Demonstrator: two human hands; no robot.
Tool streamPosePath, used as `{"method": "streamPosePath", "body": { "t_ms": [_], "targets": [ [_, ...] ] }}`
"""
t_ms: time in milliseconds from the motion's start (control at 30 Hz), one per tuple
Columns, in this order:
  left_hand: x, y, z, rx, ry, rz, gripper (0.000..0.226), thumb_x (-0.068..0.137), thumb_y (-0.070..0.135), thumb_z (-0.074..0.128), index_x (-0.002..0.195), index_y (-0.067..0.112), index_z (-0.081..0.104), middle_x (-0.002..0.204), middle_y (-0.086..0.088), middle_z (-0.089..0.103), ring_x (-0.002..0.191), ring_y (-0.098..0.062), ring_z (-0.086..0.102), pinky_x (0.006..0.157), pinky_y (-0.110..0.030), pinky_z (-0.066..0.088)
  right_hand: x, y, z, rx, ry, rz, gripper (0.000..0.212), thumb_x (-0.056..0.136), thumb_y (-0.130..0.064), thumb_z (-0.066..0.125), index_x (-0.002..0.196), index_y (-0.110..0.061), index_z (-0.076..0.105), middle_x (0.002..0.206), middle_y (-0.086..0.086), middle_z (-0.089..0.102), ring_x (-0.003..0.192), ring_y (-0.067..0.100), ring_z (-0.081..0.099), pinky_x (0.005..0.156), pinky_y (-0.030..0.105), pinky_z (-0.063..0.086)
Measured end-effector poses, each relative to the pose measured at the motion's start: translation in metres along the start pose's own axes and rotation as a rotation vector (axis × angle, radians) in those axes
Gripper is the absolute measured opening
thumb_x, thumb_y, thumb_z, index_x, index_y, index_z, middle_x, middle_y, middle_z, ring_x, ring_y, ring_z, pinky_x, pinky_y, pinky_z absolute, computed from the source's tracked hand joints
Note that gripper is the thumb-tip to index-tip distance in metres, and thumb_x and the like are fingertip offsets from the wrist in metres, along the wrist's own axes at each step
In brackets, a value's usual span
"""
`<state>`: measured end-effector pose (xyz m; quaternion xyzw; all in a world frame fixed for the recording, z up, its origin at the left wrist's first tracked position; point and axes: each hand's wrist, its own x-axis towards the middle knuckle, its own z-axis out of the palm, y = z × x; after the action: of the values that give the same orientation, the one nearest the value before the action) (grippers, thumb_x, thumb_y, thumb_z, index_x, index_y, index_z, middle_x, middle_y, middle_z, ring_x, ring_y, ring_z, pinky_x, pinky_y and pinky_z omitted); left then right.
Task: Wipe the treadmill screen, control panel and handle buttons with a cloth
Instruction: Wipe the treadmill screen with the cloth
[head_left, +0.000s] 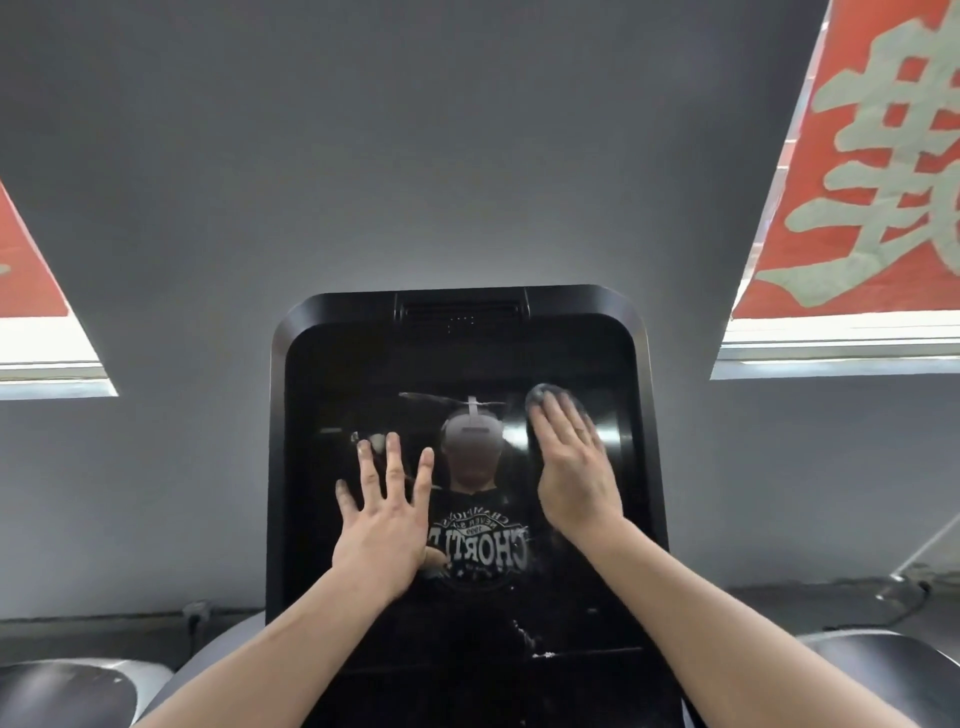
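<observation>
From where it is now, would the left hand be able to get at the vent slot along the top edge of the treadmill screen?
Probably yes. The left hand lies flat with fingers spread on the lower left of the screen, and nothing stands between it and the vent slot. The right hand, pressing the cloth, stays off to the other side.

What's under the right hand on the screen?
A dark cloth shows past the fingertips of the right hand, flat against the treadmill screen. The rest of it is hidden under the palm.
</observation>
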<state>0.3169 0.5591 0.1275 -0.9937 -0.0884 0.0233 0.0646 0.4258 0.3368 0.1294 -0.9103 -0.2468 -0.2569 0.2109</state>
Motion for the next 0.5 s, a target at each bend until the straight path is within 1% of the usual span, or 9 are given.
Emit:
{"method": "streamPosePath", "body": {
  "t_ms": [67,100,167,233,267,333,400,433,500],
  "targets": [
    [0.0,0.001,0.0,-0.006,-0.001,-0.002,0.133,0.088,0.073,0.062,0.152,0.019,-0.041,0.149,-0.025,-0.056,0.139,-0.055,-0.046,0.123,-0.072,0.008,-0.01,0.006,-0.001,-0.029,-0.117,-0.266,0.077,0.09,-0.002,0.025,0.166,-0.019,0.027,0.174,-0.002,0.019,0.162,0.012,0.001,0.133,0.038,0.008],
    [0.0,0.0,0.0,-0.005,0.004,-0.001,0.133,0.088,0.073,0.062,0.152,0.018,-0.041,0.149,-0.025,-0.056,0.139,-0.055,-0.046,0.123,-0.072,0.008,-0.004,0.02,-0.008,-0.028,-0.144,-0.322,0.077,0.089,-0.008,0.021,0.164,-0.021,0.032,0.173,-0.004,0.022,0.162,0.01,0.004,0.132,0.037,0.011],
    [0.001,0.0,0.0,0.006,0.016,0.003,0.133,0.087,0.074,0.06,0.153,0.018,-0.041,0.15,-0.026,-0.055,0.139,-0.056,-0.045,0.123,-0.073,0.008,0.016,0.041,-0.02,-0.001,-0.066,-0.18,0.076,0.09,-0.008,0.023,0.163,-0.025,0.038,0.172,-0.009,0.027,0.161,0.007,0.01,0.131,0.04,0.018],
    [0.0,0.0,0.001,0.006,0.01,0.001,0.133,0.086,0.075,0.06,0.153,0.018,-0.04,0.15,-0.026,-0.054,0.14,-0.056,-0.044,0.122,-0.073,0.009,0.016,0.031,-0.015,0.047,0.04,0.062,0.08,0.091,0.005,0.036,0.166,-0.024,0.031,0.173,-0.009,0.021,0.161,0.007,0.006,0.131,0.042,0.018],
    [0.0,0.0,0.001,0.005,0.012,0.001,0.133,0.086,0.075,0.06,0.153,0.018,-0.041,0.15,-0.026,-0.054,0.14,-0.056,-0.044,0.122,-0.073,0.009,0.008,0.015,-0.008,0.041,0.041,0.086,0.085,0.09,0.01,0.041,0.167,-0.022,0.026,0.174,-0.007,0.017,0.162,0.009,0.001,0.132,0.043,0.015],
    [0.0,-0.001,0.001,0.003,0.015,0.002,0.133,0.087,0.074,0.061,0.153,0.019,-0.041,0.15,-0.026,-0.054,0.14,-0.055,-0.044,0.123,-0.072,0.008,-0.014,-0.003,0.006,0.004,-0.058,-0.127,0.086,0.089,0.01,0.043,0.167,-0.02,0.023,0.174,-0.003,0.014,0.162,0.011,-0.004,0.133,0.04,0.007],
    [0.0,0.0,0.001,-0.002,0.016,0.004,0.133,0.087,0.073,0.061,0.153,0.019,-0.04,0.151,-0.025,-0.054,0.139,-0.055,-0.045,0.123,-0.072,0.008,-0.019,0.014,0.001,-0.032,-0.152,-0.325,0.078,0.092,0.002,0.036,0.166,-0.022,0.026,0.173,-0.007,0.015,0.161,0.006,-0.006,0.133,0.036,0.005],
    [0.001,0.0,0.001,-0.005,0.018,0.006,0.133,0.087,0.074,0.061,0.153,0.019,-0.04,0.151,-0.025,-0.054,0.139,-0.055,-0.045,0.122,-0.073,0.007,-0.012,0.029,-0.005,-0.033,-0.128,-0.326,0.075,0.092,-0.001,0.033,0.165,-0.023,0.03,0.172,-0.009,0.019,0.16,0.004,-0.004,0.132,0.036,0.009],
    [0.002,0.0,0.001,0.004,0.017,0.005,0.134,0.086,0.076,0.06,0.153,0.019,-0.041,0.151,-0.026,-0.053,0.139,-0.056,-0.045,0.122,-0.073,0.008,0.0,0.044,-0.013,0.023,-0.004,-0.083,0.076,0.093,0.006,0.039,0.163,-0.022,0.035,0.171,-0.009,0.024,0.16,0.004,0.005,0.131,0.041,0.02]
  ]
}}
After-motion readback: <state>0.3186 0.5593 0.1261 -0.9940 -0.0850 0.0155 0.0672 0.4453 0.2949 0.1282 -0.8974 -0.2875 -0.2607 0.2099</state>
